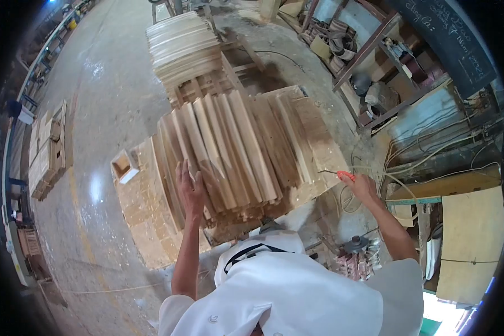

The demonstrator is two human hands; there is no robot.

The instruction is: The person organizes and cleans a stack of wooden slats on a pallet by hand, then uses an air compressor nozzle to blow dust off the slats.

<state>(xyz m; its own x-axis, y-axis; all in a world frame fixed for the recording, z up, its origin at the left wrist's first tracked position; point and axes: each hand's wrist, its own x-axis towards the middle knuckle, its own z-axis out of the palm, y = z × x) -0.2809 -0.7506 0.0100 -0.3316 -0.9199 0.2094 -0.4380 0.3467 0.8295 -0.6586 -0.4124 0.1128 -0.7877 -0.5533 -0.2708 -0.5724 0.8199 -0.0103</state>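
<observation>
A row of long curved wooden slats (pixel 229 148) lies side by side on a chipboard-topped bench (pixel 145 218) in front of me. My left hand (pixel 190 187) rests flat on the near ends of the slats, fingers spread. My right hand (pixel 361 185) is out at the bench's right edge, closed around a small tool with an orange handle (pixel 345 175) and a thin metal tip pointing left. My white shirt fills the bottom of the view.
A tall stack of pale slats (pixel 182 45) stands behind the bench. A small open wooden box (pixel 124 166) sits at the bench's left. Wooden pieces (pixel 47 151) are stacked on the concrete floor at left. Shelving (pixel 369 61), cables and a chalkboard (pixel 451 33) crowd the right.
</observation>
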